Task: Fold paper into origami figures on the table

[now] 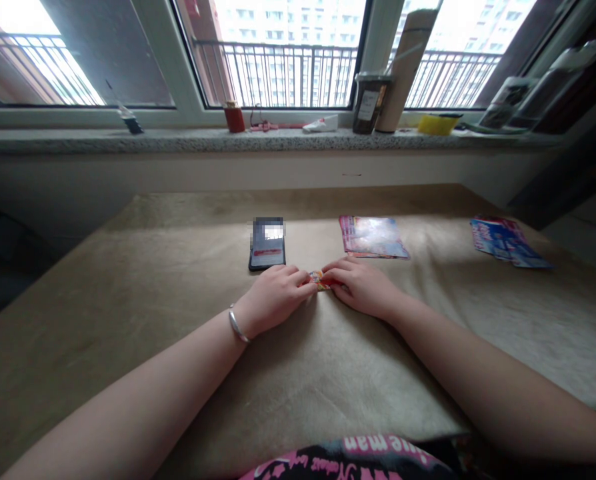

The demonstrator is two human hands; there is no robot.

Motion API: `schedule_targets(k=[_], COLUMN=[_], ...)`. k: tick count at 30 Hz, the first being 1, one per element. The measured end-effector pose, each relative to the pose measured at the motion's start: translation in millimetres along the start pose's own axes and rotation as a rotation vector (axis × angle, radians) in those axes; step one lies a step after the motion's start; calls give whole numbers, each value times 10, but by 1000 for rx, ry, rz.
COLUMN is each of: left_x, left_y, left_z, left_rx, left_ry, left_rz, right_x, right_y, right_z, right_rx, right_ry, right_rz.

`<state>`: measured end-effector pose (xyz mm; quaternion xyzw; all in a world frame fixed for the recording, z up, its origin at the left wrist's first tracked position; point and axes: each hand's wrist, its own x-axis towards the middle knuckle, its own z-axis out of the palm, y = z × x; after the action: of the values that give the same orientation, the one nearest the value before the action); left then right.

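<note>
A small piece of red, orange and yellow printed paper (320, 281) lies at the middle of the table, mostly covered by my fingers. My left hand (283, 288) has its fingers closed on the paper's left end. From the other side, my right hand (361, 283) grips its right end, fingers bent and pressed down. Just beyond my left hand lies a phone (268, 257) with its screen lit. Behind my right hand is a fanned stack of glossy printed sheets (375, 237), pink and pale blue.
At the table's right lies another stack of blue and pink printed sheets (511, 241). The table (128, 280) runs up to a wall below the windowsill (188, 141). On the sill stand a red jar (235, 118), a dark lidded cup (371, 107), a cardboard tube (405, 73) and a yellow item (437, 125).
</note>
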<state>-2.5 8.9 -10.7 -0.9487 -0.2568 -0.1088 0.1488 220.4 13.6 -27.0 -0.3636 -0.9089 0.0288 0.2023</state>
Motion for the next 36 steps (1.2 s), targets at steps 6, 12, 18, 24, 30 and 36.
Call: schedule_targets(k=[6,12,18,24,30,36], left_x=[0,-19,-15,-20,-19,-7], left_y=[-17,-70,-65,-25,-28,-26], left_z=[4,49,43,39,27,-5], left_rx=[-44,-89,-114,-154,-266,-334], left_ry=[1,40,28,-11,-21,-39], left_rz=[-32,-81,-92,-128,-149,-155], right_x=[13,8,8,10,11,21], right_y=[-30,-49,-20,48,74,23], right_z=[-28,-44,-17,3,3,-28], right_rx=[-37,-12,59,92,88,73], right_ry=[14,38,26,22,9,-6], right_rz=[-4,-59,-74,-38,-68,-59])
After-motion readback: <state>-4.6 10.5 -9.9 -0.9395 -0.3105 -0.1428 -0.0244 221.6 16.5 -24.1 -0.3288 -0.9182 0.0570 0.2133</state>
